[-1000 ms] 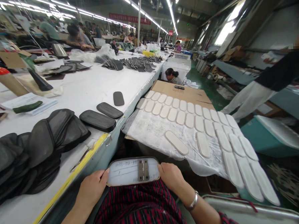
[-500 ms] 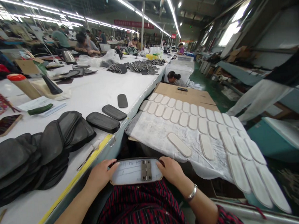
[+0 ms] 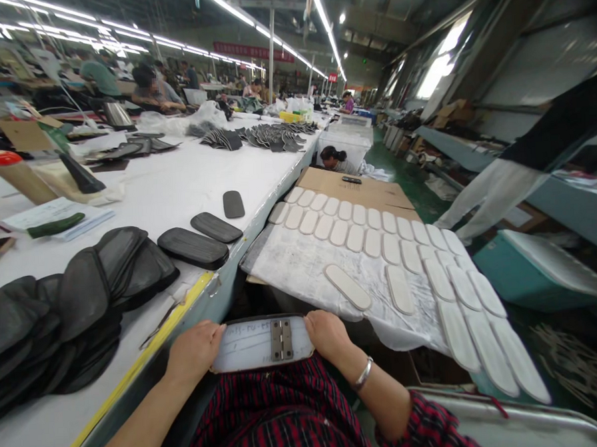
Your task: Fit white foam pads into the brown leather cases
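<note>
Between my hands, close to my lap, is a white oval board [image 3: 248, 349] with a dark rim, handwritten marks and a metal hinge [image 3: 281, 340] fixed right of its middle. My left hand [image 3: 195, 349] grips its left end with thumb and fingers closed. At the opposite end my right hand [image 3: 329, 335] is closed on the edge in the same way. What lies under the board is hidden. Dark oval pads [image 3: 194, 247] rest on the white table to the left, beside a big overlapping heap of rounded black pieces [image 3: 84, 285].
Rows of pale oval pieces [image 3: 399, 290] lie on a plastic-covered board at right, with cardboard [image 3: 371, 189] behind. The white table [image 3: 176, 190] has a yellow-taped edge and carries a cucumber [image 3: 56, 225]. A person [image 3: 336, 158] sits low beyond the cardboard; another stands at right.
The view has turned slightly to the right, so the surroundings sit further left. Both hands keep hold of the board, which stays near my lap.
</note>
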A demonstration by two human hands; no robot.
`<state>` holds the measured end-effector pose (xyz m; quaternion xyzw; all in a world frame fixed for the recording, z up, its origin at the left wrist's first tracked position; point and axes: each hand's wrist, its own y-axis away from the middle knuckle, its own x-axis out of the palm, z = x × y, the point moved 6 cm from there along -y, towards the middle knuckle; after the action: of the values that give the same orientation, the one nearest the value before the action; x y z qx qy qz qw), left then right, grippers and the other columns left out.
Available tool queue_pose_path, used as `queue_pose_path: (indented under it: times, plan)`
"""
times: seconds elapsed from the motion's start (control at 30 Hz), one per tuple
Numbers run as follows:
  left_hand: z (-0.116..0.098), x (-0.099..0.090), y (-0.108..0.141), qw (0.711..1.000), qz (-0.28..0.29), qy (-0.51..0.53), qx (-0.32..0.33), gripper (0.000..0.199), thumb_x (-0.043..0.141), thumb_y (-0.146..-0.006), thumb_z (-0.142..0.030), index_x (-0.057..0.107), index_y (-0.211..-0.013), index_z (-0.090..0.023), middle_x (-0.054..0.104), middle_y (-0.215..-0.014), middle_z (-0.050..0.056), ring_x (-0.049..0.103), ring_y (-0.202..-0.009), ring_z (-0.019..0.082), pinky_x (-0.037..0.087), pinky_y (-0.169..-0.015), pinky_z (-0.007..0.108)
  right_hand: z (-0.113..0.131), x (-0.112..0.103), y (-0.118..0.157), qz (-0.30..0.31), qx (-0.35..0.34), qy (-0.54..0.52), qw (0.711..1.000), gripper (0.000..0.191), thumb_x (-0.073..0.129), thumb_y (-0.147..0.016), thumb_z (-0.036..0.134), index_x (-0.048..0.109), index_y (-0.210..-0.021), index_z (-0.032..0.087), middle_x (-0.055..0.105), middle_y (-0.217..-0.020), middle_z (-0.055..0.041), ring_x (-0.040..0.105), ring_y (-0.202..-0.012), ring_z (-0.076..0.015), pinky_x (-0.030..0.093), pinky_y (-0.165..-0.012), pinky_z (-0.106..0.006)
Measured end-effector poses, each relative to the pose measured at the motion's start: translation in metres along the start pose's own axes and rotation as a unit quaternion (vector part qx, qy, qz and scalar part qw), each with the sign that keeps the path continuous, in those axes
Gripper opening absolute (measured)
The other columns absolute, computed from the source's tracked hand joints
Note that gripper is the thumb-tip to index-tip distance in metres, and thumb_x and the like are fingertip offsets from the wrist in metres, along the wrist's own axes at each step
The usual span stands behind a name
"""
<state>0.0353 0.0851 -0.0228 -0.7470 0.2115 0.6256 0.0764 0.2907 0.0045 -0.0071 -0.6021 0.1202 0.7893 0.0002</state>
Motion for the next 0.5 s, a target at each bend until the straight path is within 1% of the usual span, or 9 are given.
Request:
queue_pose_path:
  times: [0.1, 0.17, 0.23, 0.27, 0.3, 0.37, 0.43, 0.47, 0.5]
  plan:
    - [0.004, 0.001, -0.002, 1.000, 0.007, 0.028, 0.006, 0.048, 0.025, -0.088, -0.039, 0.065, -0.075, -0.017, 0.064, -0.080, 0.008, 0.061, -0.080, 0.023, 0.043, -0.070, 0.032, -0.002, 0.000, 0.000, -0.001, -0.004, -0.012, 1.000, 0.036, 0.034, -0.094, 0.027, 0.065, -0.079, 0.015, 0.065, -0.083, -0.0089, 0.062, -0.082, -0.0210, 0.043, -0.071, -0.029]
    - [0.007, 0.002, 0.001, 0.998, 0.009, 0.052, 0.018, 0.044, 0.029, -0.088, -0.041, 0.067, -0.087, -0.019, 0.066, -0.087, 0.007, 0.061, -0.083, 0.021, 0.045, -0.074, 0.030, -0.003, -0.003, 0.004, 0.000, -0.007, -0.024, 1.000, 0.034, 0.037, -0.094, 0.033, 0.065, -0.088, 0.015, 0.065, -0.087, -0.0090, 0.061, -0.083, -0.0207, 0.044, -0.073, -0.029]
    - [0.012, -0.002, 0.008, 0.996, -0.022, 0.080, 0.033, 0.043, 0.038, -0.085, -0.048, 0.061, -0.109, -0.019, 0.064, -0.102, 0.007, 0.060, -0.090, 0.020, 0.046, -0.081, 0.030, -0.004, -0.013, 0.012, -0.034, -0.033, -0.049, 0.998, 0.034, 0.043, -0.091, 0.041, 0.060, -0.108, 0.016, 0.063, -0.099, -0.0097, 0.058, -0.092, -0.0211, 0.043, -0.079, -0.030]
    - [0.013, -0.005, 0.013, 0.994, -0.046, 0.092, 0.049, 0.048, 0.044, -0.082, -0.051, 0.056, -0.116, -0.020, 0.062, -0.109, 0.007, 0.059, -0.095, 0.021, 0.045, -0.085, 0.032, -0.002, -0.020, 0.017, -0.060, -0.063, -0.065, 0.994, 0.038, 0.047, -0.089, 0.042, 0.055, -0.115, 0.016, 0.060, -0.105, -0.0098, 0.056, -0.097, -0.0212, 0.042, -0.083, -0.031]
    - [0.013, -0.007, 0.020, 0.990, -0.069, 0.100, 0.074, 0.053, 0.050, -0.078, -0.054, 0.054, -0.119, -0.020, 0.060, -0.114, 0.008, 0.057, -0.100, 0.022, 0.044, -0.089, 0.034, 0.000, -0.026, 0.024, -0.082, -0.104, -0.081, 0.988, 0.039, 0.051, -0.087, 0.042, 0.053, -0.117, 0.017, 0.058, -0.109, -0.0096, 0.053, -0.100, -0.0210, 0.041, -0.087, -0.032]
    - [0.009, -0.010, 0.034, 0.980, -0.088, 0.098, 0.151, 0.049, 0.057, -0.074, -0.055, 0.059, -0.111, -0.024, 0.060, -0.114, 0.006, 0.054, -0.106, 0.023, 0.042, -0.094, 0.037, 0.007, -0.034, 0.041, -0.098, -0.200, -0.103, 0.969, 0.032, 0.058, -0.083, 0.039, 0.058, -0.108, 0.018, 0.057, -0.108, -0.0074, 0.051, -0.101, -0.0198, 0.039, -0.090, -0.032]
    - [0.003, -0.009, 0.044, 0.968, -0.079, 0.092, 0.220, 0.038, 0.060, -0.072, -0.054, 0.065, -0.097, -0.026, 0.063, -0.107, 0.005, 0.053, -0.105, 0.024, 0.041, -0.095, 0.038, 0.011, -0.033, 0.054, -0.073, -0.270, -0.105, 0.954, 0.025, 0.065, -0.078, 0.038, 0.061, -0.094, 0.019, 0.057, -0.103, -0.0049, 0.051, -0.098, -0.0188, 0.038, -0.090, -0.032]
    - [0.002, -0.010, 0.045, 0.966, -0.080, 0.095, 0.226, 0.036, 0.059, -0.072, -0.054, 0.065, -0.093, -0.025, 0.064, -0.104, 0.005, 0.054, -0.104, 0.023, 0.042, -0.094, 0.038, 0.012, -0.031, 0.057, -0.064, -0.283, -0.104, 0.951, 0.025, 0.067, -0.076, 0.038, 0.061, -0.092, 0.019, 0.058, -0.103, -0.0045, 0.051, -0.098, -0.0189, 0.038, -0.090, -0.032]
    - [0.004, -0.011, 0.043, 0.970, -0.087, 0.101, 0.204, 0.037, 0.057, -0.074, -0.055, 0.064, -0.093, -0.024, 0.063, -0.103, 0.006, 0.055, -0.102, 0.023, 0.043, -0.092, 0.037, 0.010, -0.030, 0.057, -0.068, -0.274, -0.105, 0.953, 0.026, 0.067, -0.076, 0.039, 0.061, -0.092, 0.019, 0.058, -0.103, -0.0047, 0.051, -0.098, -0.0192, 0.038, -0.090, -0.032]
